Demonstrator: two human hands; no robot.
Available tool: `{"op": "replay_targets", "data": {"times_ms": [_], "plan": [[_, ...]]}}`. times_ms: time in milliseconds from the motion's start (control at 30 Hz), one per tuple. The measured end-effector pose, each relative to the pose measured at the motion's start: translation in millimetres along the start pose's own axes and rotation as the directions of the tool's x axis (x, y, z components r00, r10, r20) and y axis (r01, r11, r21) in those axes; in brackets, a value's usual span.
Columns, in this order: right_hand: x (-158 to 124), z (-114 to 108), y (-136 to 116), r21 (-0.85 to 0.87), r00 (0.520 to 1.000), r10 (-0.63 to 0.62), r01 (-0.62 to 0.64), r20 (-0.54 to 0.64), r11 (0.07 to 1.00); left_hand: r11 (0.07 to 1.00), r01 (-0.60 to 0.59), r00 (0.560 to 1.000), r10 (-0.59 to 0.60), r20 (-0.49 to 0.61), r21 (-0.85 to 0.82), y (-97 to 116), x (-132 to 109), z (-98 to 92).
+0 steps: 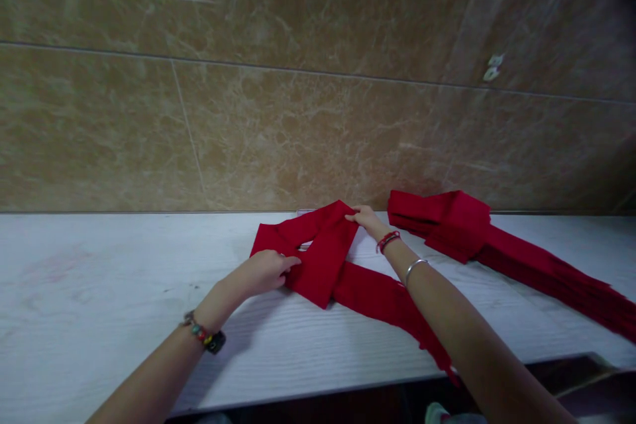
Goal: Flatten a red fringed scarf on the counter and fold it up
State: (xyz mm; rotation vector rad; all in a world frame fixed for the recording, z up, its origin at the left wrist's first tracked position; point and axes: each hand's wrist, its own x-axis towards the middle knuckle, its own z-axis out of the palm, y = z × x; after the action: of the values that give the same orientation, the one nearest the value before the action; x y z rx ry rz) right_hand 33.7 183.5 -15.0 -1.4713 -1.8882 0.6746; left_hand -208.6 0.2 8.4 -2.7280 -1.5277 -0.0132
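A long red cloth strip (325, 265) lies folded and crossed over itself on the white table, with a small gap in the middle of its loop. My left hand (271, 269) pinches the lower left part of the cloth, fingers pressed together at its edge. At the upper right corner of the fold, my right hand (366, 217) holds the cloth between thumb and fingers. The tail of the strip runs to the lower right, passing under my right forearm and over the table's front edge.
Several folded red strips (460, 222) lie stacked to the right, their tails reaching the right border. A brown marble wall (298, 126) rises behind the white table (99, 305). Dark items show below the front edge at the lower right.
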Motion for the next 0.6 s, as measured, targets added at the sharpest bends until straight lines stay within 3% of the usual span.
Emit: {"op": "replay_targets", "data": {"times_ms": [133,200,267,333,400,433,500,600], "plan": [[0.5,6.0,-0.3,-0.061,1.0,-0.026,0.025,-0.015,0.998,0.992,0.009,1.0,-0.006,0.022,-0.128,0.0,-7.5,-9.0],[-2.3,10.6,-3.9,-0.094,0.998,-0.048,0.044,-0.042,0.995,0.969,-0.004,0.997,-0.014,-0.072,-0.249,-14.6,-7.4,-6.4],[-9.8,14.9,-11.0,-0.118,0.994,-0.08,0.07,-0.078,0.991,0.944,0.075,0.963,-0.152,-0.221,-0.321,-35.5,-4.8,2.4],[-26.5,18.4,-20.5,-0.15,0.981,-0.182,0.17,-0.073,0.974,0.884,0.26,0.866,-0.391,-0.31,-0.389,-56.1,-1.3,15.2],[-55.2,20.9,-29.4,-0.177,0.935,-0.355,0.352,0.015,0.919,0.751,0.405,0.771,-0.587,-0.247,-0.522,-70.4,0.9,27.4],[-73.3,21.8,-32.6,-0.178,0.893,-0.441,0.45,0.088,0.875,0.67,0.436,0.743,-0.644,-0.179,-0.601,-74.3,1.1,31.7],[-112.8,21.9,-34.6,-0.174,0.821,-0.518,0.561,0.239,0.809,0.503,0.436,0.729,-0.684,-0.035,-0.746,-76.5,-0.6,34.6],[-161.6,17.1,-28.3,-0.249,0.758,-0.472,0.614,0.45,0.749,0.336,0.415,0.739,-0.666,0.098,-0.845,-72.8,-6.9,26.2]]}}
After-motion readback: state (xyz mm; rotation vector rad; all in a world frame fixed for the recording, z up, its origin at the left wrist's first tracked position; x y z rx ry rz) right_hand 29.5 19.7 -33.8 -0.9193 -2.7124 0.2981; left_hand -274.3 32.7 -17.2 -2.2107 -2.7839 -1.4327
